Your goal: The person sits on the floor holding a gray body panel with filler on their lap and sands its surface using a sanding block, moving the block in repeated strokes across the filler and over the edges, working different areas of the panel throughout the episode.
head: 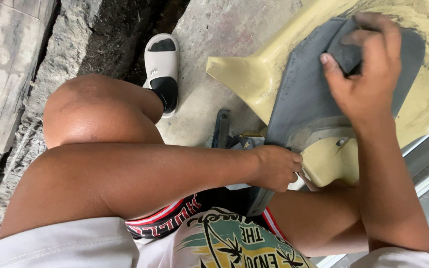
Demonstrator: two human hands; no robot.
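1. head view, nearest us: our left hand (276,166) is clenched on the lower edge of a grey panel (304,99) resting over our lap.
2. farther up, our right hand (366,69) grasps a dark sanding block (347,55), pressed flat on the panel.
3. beyond, a dusty yellow body part (254,74) lies under the panel; a slipper (162,64) rests on the concrete floor (214,30).

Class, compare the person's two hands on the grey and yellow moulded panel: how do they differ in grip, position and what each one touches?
The right hand lies spread and flat, pressing a small dark grey sanding pad onto the upper grey face of the grey and yellow moulded panel. The left hand is curled into a fist, gripping the panel's lower edge near the lap. The right holds a pad; the left holds only the panel. Both are bare and touch the same panel.
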